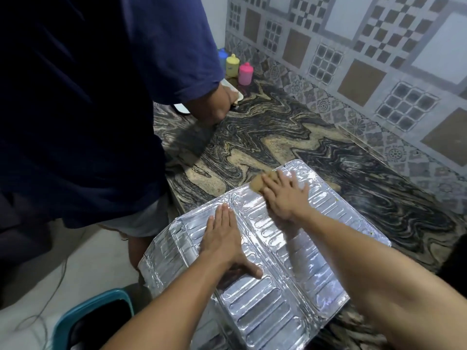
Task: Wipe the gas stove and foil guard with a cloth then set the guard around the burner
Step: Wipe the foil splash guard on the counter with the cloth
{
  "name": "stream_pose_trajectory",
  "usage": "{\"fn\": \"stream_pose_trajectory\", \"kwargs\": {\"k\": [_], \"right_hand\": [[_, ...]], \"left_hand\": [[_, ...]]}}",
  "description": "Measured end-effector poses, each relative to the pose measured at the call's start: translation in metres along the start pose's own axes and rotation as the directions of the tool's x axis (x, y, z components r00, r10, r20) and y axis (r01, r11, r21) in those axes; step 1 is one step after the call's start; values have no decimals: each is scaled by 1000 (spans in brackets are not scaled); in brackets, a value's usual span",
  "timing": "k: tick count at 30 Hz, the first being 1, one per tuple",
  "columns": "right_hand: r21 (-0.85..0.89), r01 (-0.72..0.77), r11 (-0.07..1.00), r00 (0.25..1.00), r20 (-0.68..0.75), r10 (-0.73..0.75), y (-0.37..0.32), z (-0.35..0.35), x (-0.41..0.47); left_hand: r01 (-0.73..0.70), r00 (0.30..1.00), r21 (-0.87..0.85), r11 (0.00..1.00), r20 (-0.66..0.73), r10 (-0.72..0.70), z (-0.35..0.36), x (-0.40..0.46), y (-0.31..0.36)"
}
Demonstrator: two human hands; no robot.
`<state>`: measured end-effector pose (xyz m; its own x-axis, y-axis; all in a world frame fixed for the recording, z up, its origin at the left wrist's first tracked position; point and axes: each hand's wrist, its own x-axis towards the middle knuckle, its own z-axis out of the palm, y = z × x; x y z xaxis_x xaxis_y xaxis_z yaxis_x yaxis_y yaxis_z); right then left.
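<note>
The silver foil guard point(300, 263) lies unfolded and flat on the patterned stone counter point(265, 137), its left part hanging past the counter edge. My left hand point(222, 238) rests palm down on the guard's middle panel, fingers together and flat, holding nothing. My right hand point(284, 195) presses a tan cloth point(260, 183) onto the far end of the guard. Only a small part of the cloth shows past my fingers. No gas stove is in view.
Another person in a dark blue shirt point(88, 97) stands close on the left, one hand at a white tray point(235, 93). Blue, yellow point(232, 65) and pink point(245, 73) bottles stand in the far corner. A teal bin point(96, 311) sits on the floor below. A tiled wall runs along the right.
</note>
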<state>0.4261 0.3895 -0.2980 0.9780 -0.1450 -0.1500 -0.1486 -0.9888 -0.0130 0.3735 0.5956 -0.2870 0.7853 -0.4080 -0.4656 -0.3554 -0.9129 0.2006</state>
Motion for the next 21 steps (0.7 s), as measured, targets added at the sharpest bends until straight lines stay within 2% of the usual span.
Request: {"fn": "stream_pose_trajectory", "kwargs": {"k": [4,6,8,11,13,15,17,21], "right_hand": [[123,-342,932,937,-31,348,41,-6,11],[127,-407,904,907,-63,417,43,-2,14],[143,-313,939,935,-128,331,25,5,10],[108,-11,994,975,-221,35,-20,15,-13],[73,69,995,972,-231,-50,-34,13,-23],[74,-12,997,981,-194,26,-23,5,-15],[130,-176,976,973,-130,193,3,-1,4],[110,-447,888,890,-48,454,50,-6,17]], "left_hand": [[0,1000,-3,1000,4,0,0,0,0],[0,1000,-2,1000,6,0,0,0,0],[4,1000,-5,1000,6,-4,0,0,1],[14,1000,-8,1000,18,-14,-1,1,3],[18,999,15,1000,28,-18,-2,3,3],[18,999,37,999,34,-19,-3,3,3],[14,999,51,999,41,-16,-3,4,3],[18,999,45,999,49,-20,-4,6,3]]}}
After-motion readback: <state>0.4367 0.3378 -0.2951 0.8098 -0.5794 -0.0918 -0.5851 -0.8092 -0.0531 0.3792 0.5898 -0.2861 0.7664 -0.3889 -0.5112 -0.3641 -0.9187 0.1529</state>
